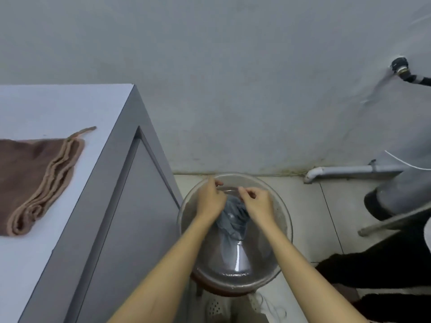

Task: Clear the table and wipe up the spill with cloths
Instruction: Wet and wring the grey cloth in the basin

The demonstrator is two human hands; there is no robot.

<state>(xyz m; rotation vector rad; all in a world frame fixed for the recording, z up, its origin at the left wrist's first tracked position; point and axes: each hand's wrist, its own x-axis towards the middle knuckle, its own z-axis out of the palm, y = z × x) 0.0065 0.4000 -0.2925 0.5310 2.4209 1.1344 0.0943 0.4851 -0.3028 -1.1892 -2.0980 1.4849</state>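
Observation:
A grey cloth (233,220) hangs wet and bunched over a clear basin (283,220) of water on the floor. My left hand (210,201) and my right hand (257,202) each pinch its top edge, close together, above the far side of the basin. The cloth's lower end dips into the water. A brown cloth (35,173) with a tan border lies folded on the white table (70,108) at the left, away from both hands.
The table's grey side panel (130,217) stands just left of the basin. A white pipe (349,171) runs along the wall base at the right, with a tap fitting (401,68) above. Dark objects and a grey container (401,190) crowd the right floor.

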